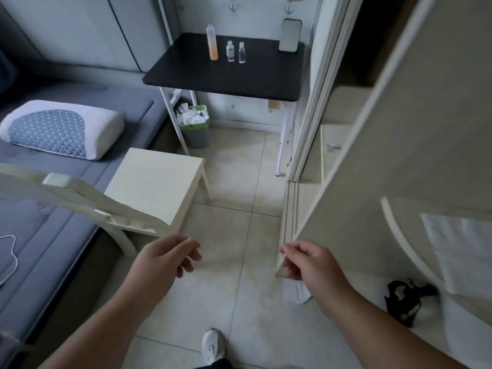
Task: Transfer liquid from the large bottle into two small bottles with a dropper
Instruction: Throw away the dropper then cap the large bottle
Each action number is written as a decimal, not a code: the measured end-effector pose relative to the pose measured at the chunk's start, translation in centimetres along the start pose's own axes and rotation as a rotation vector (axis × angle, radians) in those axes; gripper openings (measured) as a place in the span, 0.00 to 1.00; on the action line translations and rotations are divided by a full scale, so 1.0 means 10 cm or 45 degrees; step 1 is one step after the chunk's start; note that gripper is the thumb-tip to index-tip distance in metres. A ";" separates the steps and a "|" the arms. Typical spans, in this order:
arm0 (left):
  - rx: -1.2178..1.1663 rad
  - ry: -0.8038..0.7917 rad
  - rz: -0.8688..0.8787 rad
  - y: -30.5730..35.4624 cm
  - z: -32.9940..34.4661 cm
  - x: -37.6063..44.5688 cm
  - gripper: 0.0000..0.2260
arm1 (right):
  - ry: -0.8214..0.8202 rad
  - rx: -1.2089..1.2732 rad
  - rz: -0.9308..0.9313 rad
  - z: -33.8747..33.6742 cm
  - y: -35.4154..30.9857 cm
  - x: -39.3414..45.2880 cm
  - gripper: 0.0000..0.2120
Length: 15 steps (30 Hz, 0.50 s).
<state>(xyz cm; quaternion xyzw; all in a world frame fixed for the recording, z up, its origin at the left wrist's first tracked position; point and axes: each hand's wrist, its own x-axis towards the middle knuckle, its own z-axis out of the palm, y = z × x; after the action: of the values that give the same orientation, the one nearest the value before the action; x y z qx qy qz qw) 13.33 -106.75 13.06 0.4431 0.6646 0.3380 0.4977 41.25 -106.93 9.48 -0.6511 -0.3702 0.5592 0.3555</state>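
Note:
A tall bottle (pixel 212 43) with orange liquid in its lower part stands on a small black table (pixel 226 75) far ahead. Just right of it stand two small clear capped bottles (pixel 230 51) (pixel 241 52), side by side. No dropper shows. My left hand (pixel 166 258) hangs low over the tiled floor with loosely curled fingers, holding nothing. My right hand (pixel 306 265) is at the same height, fingers loosely curled beside the corner of a cream cabinet door; I cannot tell if it touches it. Both hands are far from the table.
A phone (pixel 290 35) leans on the wall at the table's back right. A cream chair (pixel 149 187) stands between me and the table, left of a tiled path. A bed with a pillow (pixel 58 129) lies left, a bin (pixel 195 126) under the table, cabinets (pixel 372 155) right.

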 end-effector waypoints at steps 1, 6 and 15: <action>0.016 -0.005 -0.003 -0.02 -0.17 0.10 0.11 | 0.010 0.027 0.025 0.15 -0.03 0.07 0.09; 0.055 0.012 -0.027 -0.13 -0.83 0.56 0.11 | 0.052 0.093 0.055 0.73 -0.19 0.41 0.10; 0.007 -0.052 -0.011 0.10 -0.92 1.50 0.09 | 0.102 0.168 0.042 1.18 -0.58 1.20 0.12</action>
<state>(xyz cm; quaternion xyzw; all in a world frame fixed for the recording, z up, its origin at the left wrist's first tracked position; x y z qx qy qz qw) 3.09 -92.57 11.10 0.4484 0.6570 0.3251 0.5115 30.23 -93.01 7.55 -0.6542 -0.3073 0.5615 0.4028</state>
